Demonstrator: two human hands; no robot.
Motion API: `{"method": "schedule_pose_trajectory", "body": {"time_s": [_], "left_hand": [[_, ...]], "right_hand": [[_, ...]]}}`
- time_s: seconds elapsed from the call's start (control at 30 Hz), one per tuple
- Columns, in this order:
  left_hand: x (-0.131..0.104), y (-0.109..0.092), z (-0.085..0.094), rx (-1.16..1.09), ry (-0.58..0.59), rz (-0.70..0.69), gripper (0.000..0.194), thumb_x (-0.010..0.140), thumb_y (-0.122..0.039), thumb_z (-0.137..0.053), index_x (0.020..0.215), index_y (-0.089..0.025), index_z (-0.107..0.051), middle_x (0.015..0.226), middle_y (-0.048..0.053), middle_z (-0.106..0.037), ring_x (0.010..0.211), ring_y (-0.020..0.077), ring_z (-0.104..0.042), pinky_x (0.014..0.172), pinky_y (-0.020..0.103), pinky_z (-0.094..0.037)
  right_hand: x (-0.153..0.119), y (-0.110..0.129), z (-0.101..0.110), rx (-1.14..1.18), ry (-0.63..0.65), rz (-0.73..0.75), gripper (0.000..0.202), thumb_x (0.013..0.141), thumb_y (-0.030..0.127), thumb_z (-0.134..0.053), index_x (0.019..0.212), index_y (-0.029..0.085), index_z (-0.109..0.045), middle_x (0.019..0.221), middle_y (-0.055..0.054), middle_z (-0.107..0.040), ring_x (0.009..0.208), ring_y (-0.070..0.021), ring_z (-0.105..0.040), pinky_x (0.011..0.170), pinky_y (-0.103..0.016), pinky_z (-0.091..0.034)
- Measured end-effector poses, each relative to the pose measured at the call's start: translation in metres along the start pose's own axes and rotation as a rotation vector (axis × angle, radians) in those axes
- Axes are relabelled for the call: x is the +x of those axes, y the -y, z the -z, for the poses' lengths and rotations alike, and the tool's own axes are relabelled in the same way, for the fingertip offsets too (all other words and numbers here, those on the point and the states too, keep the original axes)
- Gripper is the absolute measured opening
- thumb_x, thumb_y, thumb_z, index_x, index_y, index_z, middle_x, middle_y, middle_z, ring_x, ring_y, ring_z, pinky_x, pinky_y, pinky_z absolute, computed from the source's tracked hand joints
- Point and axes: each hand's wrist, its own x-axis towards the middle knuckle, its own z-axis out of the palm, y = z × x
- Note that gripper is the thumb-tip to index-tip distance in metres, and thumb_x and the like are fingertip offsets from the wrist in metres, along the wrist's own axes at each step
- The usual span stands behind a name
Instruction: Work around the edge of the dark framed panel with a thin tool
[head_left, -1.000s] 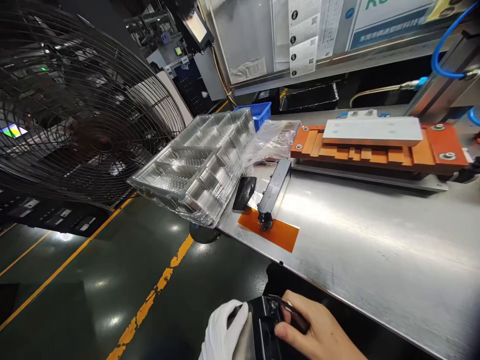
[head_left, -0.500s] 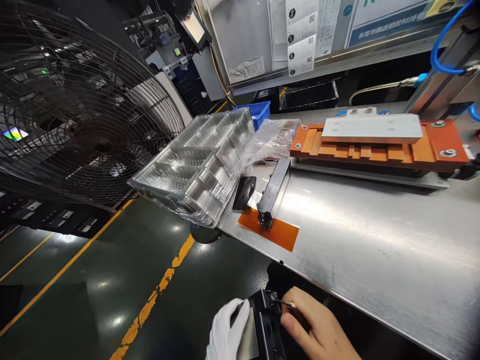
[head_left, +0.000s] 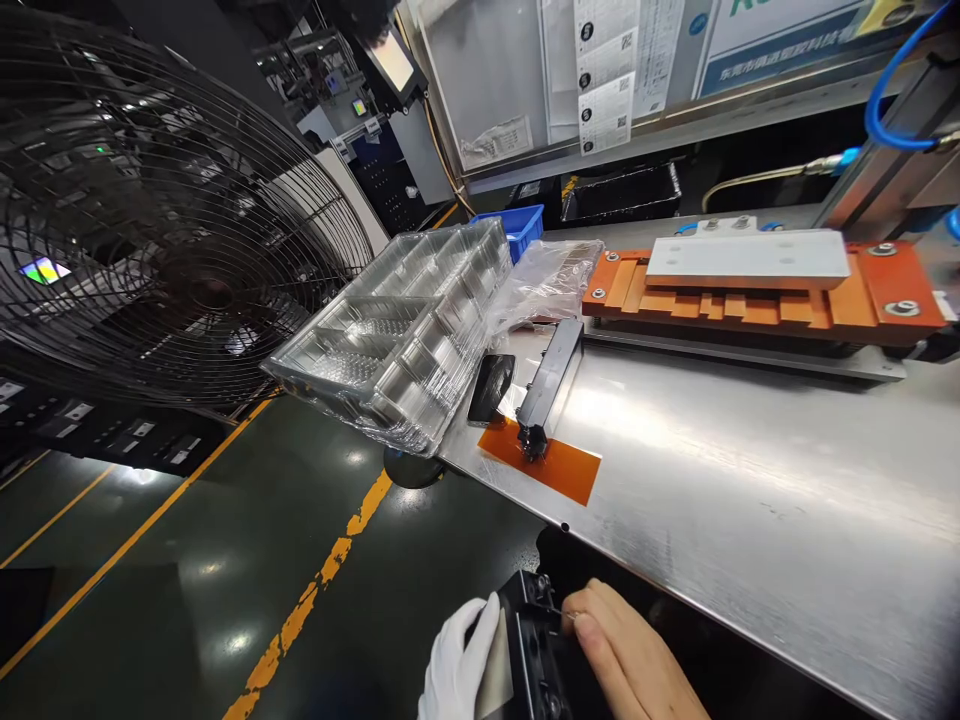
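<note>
Below the steel table's (head_left: 750, 520) near edge, the gloved left hand (head_left: 457, 670) grips a black part (head_left: 532, 650); the bare right hand (head_left: 630, 660) pinches a thin pin (head_left: 564, 613) against it

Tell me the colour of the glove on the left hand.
White; the left hand shows best in the head view, its only view.

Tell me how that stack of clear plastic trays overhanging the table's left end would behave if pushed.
The stack of clear plastic trays looks thin-walled, so probably light and flexible. It overhangs the steel table edge, so a push leftward might tip it off. Its glossy wrap suggests it slides easily.
</note>
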Motion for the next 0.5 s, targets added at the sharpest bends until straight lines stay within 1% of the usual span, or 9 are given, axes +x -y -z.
{"method": "schedule_pose_trajectory", "body": {"time_s": [0.1,0.2,0.3,0.37,0.5], "left_hand": [[-0.0006,0.0005,-0.0024,-0.019,0.000,0.026,0.078,0.080,-0.005,-0.049,0.145,-0.044,-0.030,0.126,0.000,-0.066,0.112,0.0263,-0.065,0.093,0.031,-0.056],[-0.0026,-0.0006,-0.0029,-0.042,0.010,0.035,0.077,0.079,-0.005,-0.048,0.143,-0.044,-0.032,0.127,-0.001,-0.066,0.114,0.0258,-0.064,0.093,0.030,-0.056],[-0.0027,-0.0020,-0.0024,-0.062,0.021,0.040,0.073,0.079,-0.005,-0.046,0.142,-0.042,-0.038,0.127,0.000,-0.066,0.115,0.0255,-0.064,0.095,0.032,-0.055],[-0.0014,-0.0023,-0.0020,-0.070,0.025,0.046,0.071,0.080,-0.005,-0.043,0.141,-0.041,-0.042,0.126,0.000,-0.066,0.115,0.0250,-0.064,0.096,0.032,-0.055],[0.0002,-0.0024,-0.0007,-0.086,0.033,0.062,0.068,0.081,-0.007,-0.042,0.140,-0.041,-0.044,0.125,0.001,-0.067,0.115,0.0249,-0.064,0.096,0.032,-0.054]], "right_hand": [[-0.0027,-0.0011,-0.0010,-0.074,0.017,0.053,0.029,0.104,0.042,-0.034,0.090,0.029,-0.057,0.082,0.002,-0.058,0.075,-0.0166,-0.059,0.068,-0.028,-0.046],[-0.0028,0.0021,-0.0007,-0.010,-0.003,0.022,0.032,0.104,0.040,-0.031,0.087,0.028,-0.054,0.078,0.002,-0.054,0.072,-0.0161,-0.057,0.067,-0.027,-0.046],[-0.0001,0.0049,0.0003,0.032,-0.030,-0.005,0.034,0.105,0.042,-0.027,0.088,0.028,-0.054,0.080,0.002,-0.053,0.073,-0.0167,-0.056,0.069,-0.029,-0.046],[0.0015,0.0037,0.0013,-0.008,-0.010,0.011,0.032,0.104,0.042,-0.030,0.091,0.028,-0.056,0.082,0.001,-0.055,0.075,-0.0173,-0.057,0.070,-0.029,-0.047],[0.0018,-0.0021,0.0022,-0.085,0.056,0.053,0.027,0.103,0.041,-0.037,0.093,0.028,-0.058,0.086,0.000,-0.058,0.077,-0.0179,-0.058,0.070,-0.030,-0.048]]}}
